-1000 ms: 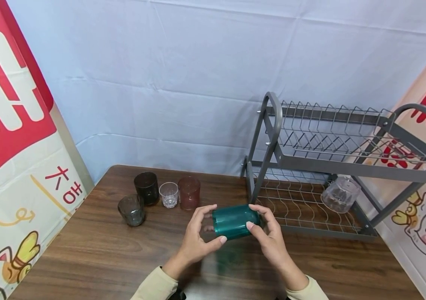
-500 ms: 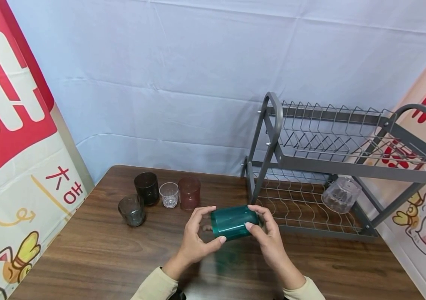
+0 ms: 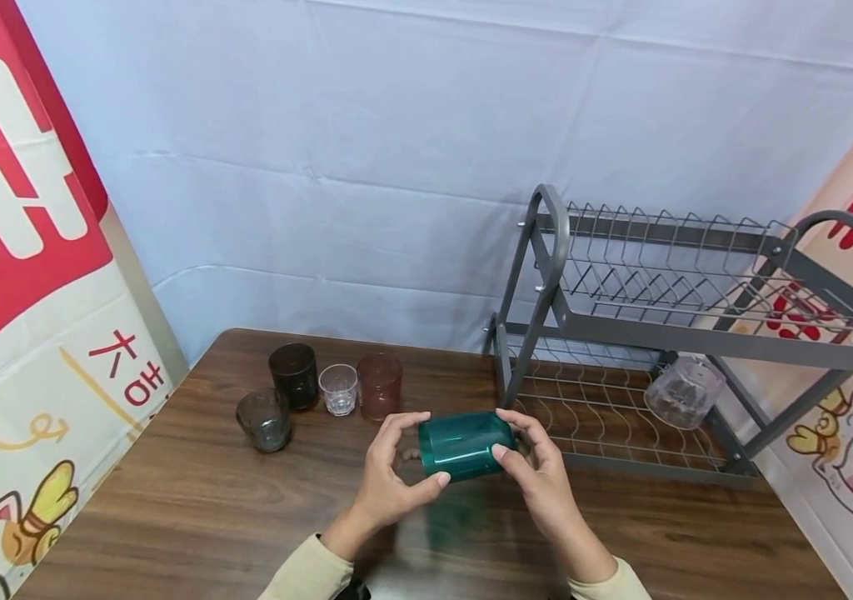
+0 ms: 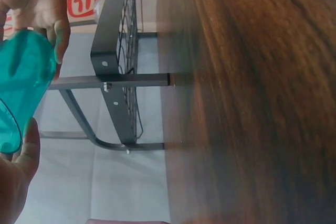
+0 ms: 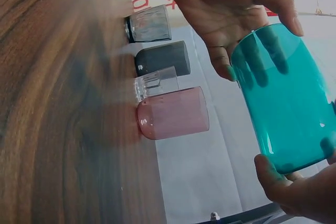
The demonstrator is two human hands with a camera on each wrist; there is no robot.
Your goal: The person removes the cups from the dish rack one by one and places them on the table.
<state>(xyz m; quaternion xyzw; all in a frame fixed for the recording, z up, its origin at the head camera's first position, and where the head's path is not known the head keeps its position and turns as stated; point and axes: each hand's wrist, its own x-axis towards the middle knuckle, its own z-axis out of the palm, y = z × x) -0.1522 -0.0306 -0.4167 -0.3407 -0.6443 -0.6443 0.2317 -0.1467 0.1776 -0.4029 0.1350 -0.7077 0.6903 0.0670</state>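
Observation:
A teal see-through glass (image 3: 466, 446) lies on its side in the air above the table, its open end to the left. My left hand (image 3: 395, 471) grips the rim end, thumb below and fingers above; some fingers show through the glass in the right wrist view. At the base end, my right hand (image 3: 541, 479) holds the glass with its thumb on the near side and fingers over the top. In the left wrist view the teal glass (image 4: 23, 72) is cut off by the frame's left edge.
A grey two-tier dish rack (image 3: 685, 325) stands at the right, with a clear glass (image 3: 685, 392) tilted on its lower tier. At the left of the table stand a smoky grey glass (image 3: 264, 421), a black glass (image 3: 294, 377), a small clear glass (image 3: 339, 390) and a reddish glass (image 3: 380, 387).
The teal glass has shifted slightly left with both hands still holding it. The glasses on the table and the one on the rack have stayed put.

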